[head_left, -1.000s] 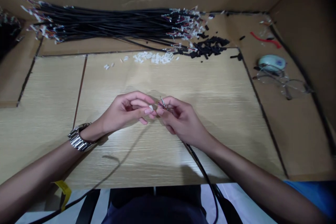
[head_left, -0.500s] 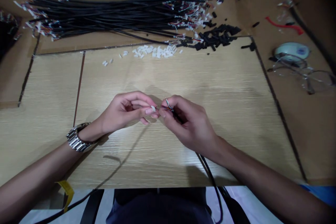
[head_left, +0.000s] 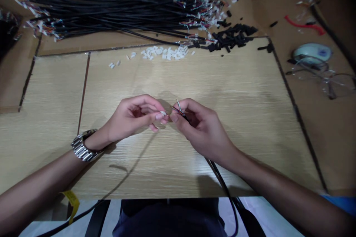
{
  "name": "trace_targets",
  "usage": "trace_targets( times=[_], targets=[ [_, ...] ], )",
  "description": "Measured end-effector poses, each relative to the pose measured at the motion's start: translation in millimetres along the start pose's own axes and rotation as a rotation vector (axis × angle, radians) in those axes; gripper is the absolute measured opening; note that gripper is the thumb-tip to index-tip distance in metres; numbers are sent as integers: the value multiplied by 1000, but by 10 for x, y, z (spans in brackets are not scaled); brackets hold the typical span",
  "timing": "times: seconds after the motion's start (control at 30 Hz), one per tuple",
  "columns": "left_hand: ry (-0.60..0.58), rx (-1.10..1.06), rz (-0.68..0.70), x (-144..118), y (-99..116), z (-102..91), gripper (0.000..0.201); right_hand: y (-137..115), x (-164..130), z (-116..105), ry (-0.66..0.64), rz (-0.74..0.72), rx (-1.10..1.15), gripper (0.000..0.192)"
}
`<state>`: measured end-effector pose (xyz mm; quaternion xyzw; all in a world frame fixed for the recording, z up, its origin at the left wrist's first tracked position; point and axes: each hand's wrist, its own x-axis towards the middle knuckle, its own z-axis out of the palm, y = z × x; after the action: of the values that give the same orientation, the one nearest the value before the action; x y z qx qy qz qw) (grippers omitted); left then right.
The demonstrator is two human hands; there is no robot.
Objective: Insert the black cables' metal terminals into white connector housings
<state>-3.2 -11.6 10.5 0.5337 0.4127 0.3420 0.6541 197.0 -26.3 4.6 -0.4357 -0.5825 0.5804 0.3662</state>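
Observation:
My left hand (head_left: 133, 116), with a metal watch (head_left: 82, 145) on its wrist, pinches a small white connector housing (head_left: 162, 113) between thumb and forefinger. My right hand (head_left: 200, 129) grips the end of a black cable (head_left: 222, 187), whose thin coloured wires with metal tips (head_left: 178, 106) stick up between the fingers. The wire ends nearly touch the white housing. The cable runs from my right hand down over the table's front edge. Both hands hover just above the wood-grain table (head_left: 236, 92).
A long bundle of black cables (head_left: 111, 16) with stripped ends lies across the back. In front of it sit a heap of white housings (head_left: 164, 52) and a heap of black sleeves (head_left: 230, 37). Eyeglasses (head_left: 325, 77) and a pale oval object (head_left: 313, 52) lie at right.
The view tilted slightly, so the back of the table appears higher in the frame. My right hand shifted a little to the right and turned the wire ends; my left hand stayed put.

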Motion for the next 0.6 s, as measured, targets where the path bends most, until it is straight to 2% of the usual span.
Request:
trace_targets(
  times=[0.37,0.6],
  targets=[
    [13,16,-25,-15,-28,12,9,21,-16,7,29,-35,-103,14],
    [-46,-17,-47,-35,-35,-8,10,29,-21,12,35,-79,-156,13]
  ],
)
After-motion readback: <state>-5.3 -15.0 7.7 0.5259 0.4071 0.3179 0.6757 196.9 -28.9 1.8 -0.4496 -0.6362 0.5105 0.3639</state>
